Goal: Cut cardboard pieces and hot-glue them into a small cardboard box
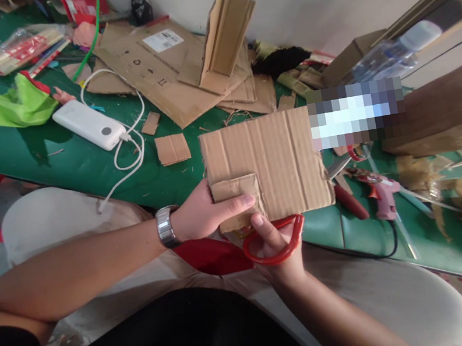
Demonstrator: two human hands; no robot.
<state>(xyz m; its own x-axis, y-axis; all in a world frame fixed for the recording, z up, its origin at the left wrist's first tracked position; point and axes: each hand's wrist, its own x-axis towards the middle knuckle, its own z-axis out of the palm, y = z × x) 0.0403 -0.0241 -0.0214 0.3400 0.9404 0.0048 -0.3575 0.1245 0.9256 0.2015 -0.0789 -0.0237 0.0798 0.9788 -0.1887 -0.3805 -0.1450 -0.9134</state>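
My left hand point(196, 214) grips a rectangular cardboard piece point(273, 160) by its lower left corner. Its thumb presses a small cardboard square point(233, 187) flat against the larger piece. Just below that edge, my right hand point(289, 269) has its thumb through the red handle of a pair of scissors point(267, 260). The scissor blades are hidden, and so are most of the right hand's fingers, behind the cardboard. The right thumb tip lies close to the small square's lower edge.
A power bank point(90, 125) with a white cable and small cardboard squares point(172, 149) lie on the green table point(171, 189). Behind are cardboard sheets point(152, 74). To the right are a pink glue gun point(383, 195), a plastic bottle point(392, 54) and a blurred-out patch.
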